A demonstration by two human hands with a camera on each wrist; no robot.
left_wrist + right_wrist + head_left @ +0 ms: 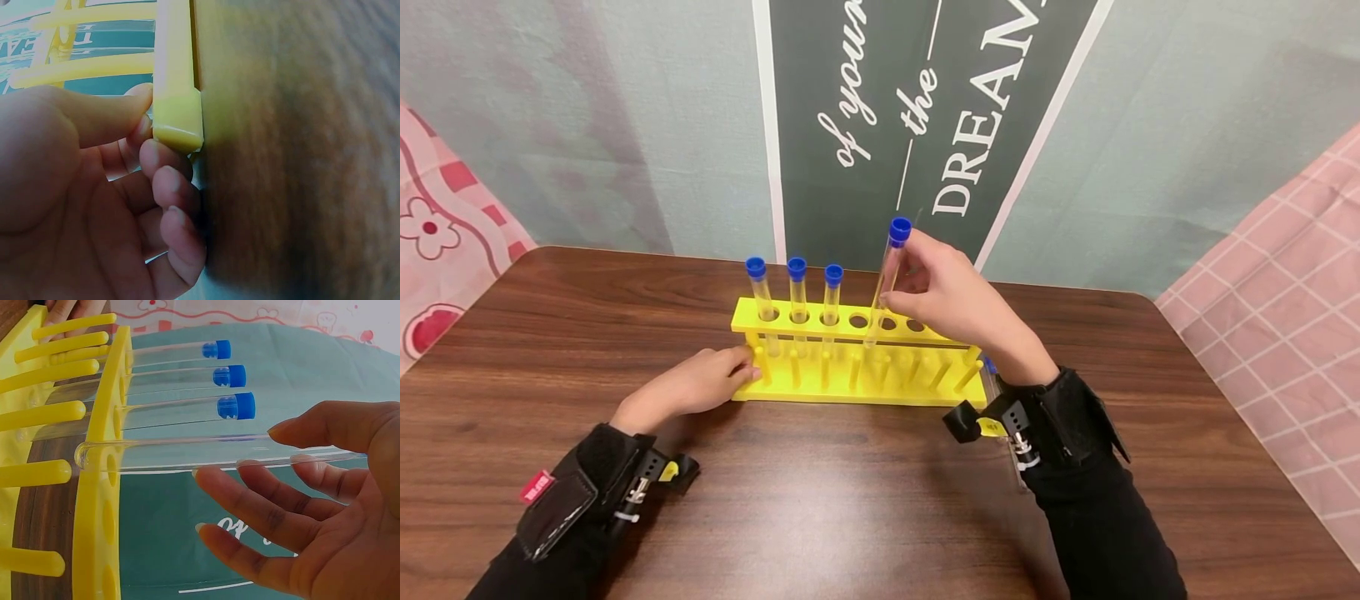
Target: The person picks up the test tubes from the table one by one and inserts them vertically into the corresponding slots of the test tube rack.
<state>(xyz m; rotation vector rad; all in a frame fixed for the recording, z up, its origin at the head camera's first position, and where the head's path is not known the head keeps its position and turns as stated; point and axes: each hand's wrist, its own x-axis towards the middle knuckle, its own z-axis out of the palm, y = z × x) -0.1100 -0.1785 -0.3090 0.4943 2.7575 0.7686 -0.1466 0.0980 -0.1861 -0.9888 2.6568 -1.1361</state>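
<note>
A yellow test tube rack (865, 392) stands on the table. Three clear tubes with blue caps (797, 268) sit upright in the holes at its left end. My left hand (703, 382) holds the left end of the rack's base, thumb and fingertips at the corner (178, 128). With thumb and fingers, my right hand (951, 292) pinches another clear test tube (187, 453), its blue cap (900, 229) at the top. This tube leans slightly, and its rounded bottom overlaps the rack's holed top bar (100, 444) in the right wrist view, beside the third tube.
Behind my right wrist, a blue cap (990, 365) and clear plastic show on the table, mostly hidden by the forearm. Yellow pegs (854, 371) rise along the rack's base. A printed cloth (700, 125) hangs behind the wooden table (820, 500).
</note>
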